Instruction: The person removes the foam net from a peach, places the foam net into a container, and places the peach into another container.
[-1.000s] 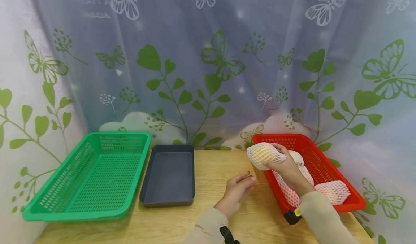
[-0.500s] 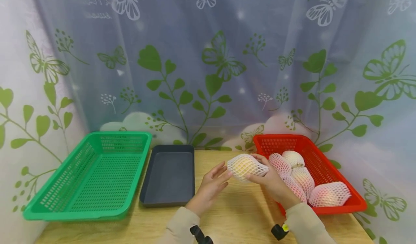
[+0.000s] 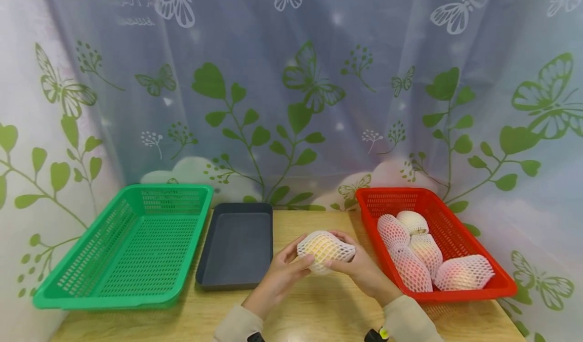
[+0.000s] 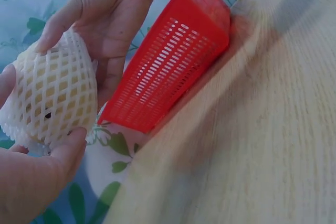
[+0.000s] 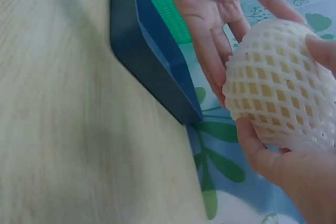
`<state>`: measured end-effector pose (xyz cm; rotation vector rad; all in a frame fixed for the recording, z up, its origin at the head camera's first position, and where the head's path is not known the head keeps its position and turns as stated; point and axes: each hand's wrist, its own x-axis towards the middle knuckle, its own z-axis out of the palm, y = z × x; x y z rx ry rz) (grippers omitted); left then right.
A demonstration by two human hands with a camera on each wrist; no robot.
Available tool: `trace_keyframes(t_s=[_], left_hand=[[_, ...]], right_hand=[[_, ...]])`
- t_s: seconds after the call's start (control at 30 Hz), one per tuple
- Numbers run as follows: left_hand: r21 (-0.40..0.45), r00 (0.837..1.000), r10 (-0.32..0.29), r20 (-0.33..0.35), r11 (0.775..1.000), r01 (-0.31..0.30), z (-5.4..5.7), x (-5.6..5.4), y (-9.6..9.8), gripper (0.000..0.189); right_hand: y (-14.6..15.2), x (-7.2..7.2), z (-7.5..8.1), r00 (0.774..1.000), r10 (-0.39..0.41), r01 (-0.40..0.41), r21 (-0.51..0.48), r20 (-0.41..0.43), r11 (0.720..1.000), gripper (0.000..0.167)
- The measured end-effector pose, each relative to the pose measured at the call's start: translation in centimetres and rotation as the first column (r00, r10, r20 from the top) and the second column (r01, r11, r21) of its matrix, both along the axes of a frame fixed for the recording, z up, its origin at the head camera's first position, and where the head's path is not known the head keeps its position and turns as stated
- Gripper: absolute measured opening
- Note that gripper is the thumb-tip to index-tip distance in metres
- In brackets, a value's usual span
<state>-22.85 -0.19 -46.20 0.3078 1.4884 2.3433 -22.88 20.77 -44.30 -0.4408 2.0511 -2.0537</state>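
Observation:
A pale yellow fruit in a white foam net (image 3: 325, 251) is held up over the table between both hands. My left hand (image 3: 282, 273) grips its left end, thumb on the near side. My right hand (image 3: 360, 268) grips the right end, where the net narrows, with the thumb in front. In the left wrist view, a small dark spot on the netted fruit (image 4: 55, 90) shows through the mesh. The right wrist view has the right hand (image 5: 294, 174) below the fruit and the left hand (image 5: 215, 19) behind it. Parts of the far fingers are hidden behind the fruit.
On the right stands a red basket (image 3: 475, 233) with several fruits (image 3: 425, 253) in white and pink foam nets. A dark grey tray (image 3: 237, 251) lies left of the hands. Further left is a green basket (image 3: 150, 251). A printed curtain (image 3: 291, 129) hangs behind the wooden table (image 3: 314, 316).
My right hand has brought the netted fruit left and down from over the red basket to the middle. The left hand, earlier apart from it, now holds it too.

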Motion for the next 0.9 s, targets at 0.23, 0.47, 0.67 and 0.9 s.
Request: trace_keyframes(t_s=[0.23,0.47,0.67,0.9], left_hand=[[-0.031,0.997,0.076,0.004,0.997,-0.076,-1.9,0.7,-0.6,0.074],[-0.049,0.985,0.173,0.006,0.984,-0.173,-3.8,1.1,-0.1,0.077],[-0.036,0.980,0.198,0.017,0.980,-0.197,-5.0,0.9,0.3,0.079],[-0.067,0.982,0.191,0.008,0.980,-0.190,-6.0,0.8,0.9,0.079]], right_hand=[[-0.2,-0.1,-2.1,0.997,0.069,-0.070,0.030,0.033,0.997,0.076],[0.1,-0.2,-4.1,0.993,0.091,-0.096,0.061,0.080,0.993,0.066],[-0.1,-0.9,-6.3,0.997,-0.015,0.010,0.069,0.074,0.998,0.066],[-0.1,-0.7,-7.4,0.972,0.022,0.006,-0.117,0.234,0.993,0.068]])
